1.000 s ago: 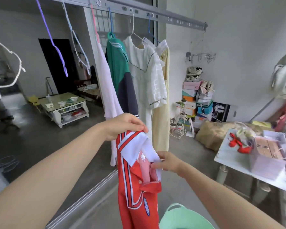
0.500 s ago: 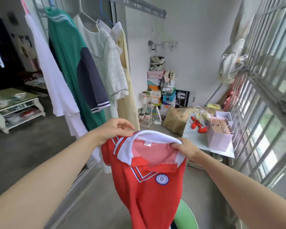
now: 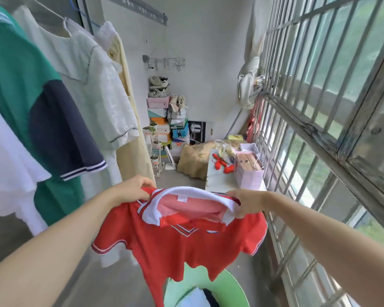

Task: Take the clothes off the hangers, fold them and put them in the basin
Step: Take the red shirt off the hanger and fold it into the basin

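While left grip (image 3: 135, 189) and right grip (image 3: 245, 201) pinch the red shirt (image 3: 175, 244), the basin (image 3: 231, 286) holds clothes (image 3: 192, 299)

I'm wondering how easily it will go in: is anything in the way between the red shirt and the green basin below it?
Nothing visible. The red shirt, gripped at the collar by the left hand and right hand, hangs over the green basin, which holds some clothes already.

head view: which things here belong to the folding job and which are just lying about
Job: red shirt, gripped at the collar by left hand and right hand; green basin below; green and navy shirt, white blouse and cream garment hanging alongside.
Lying about: shoe boxes, plant stand, pink bag.
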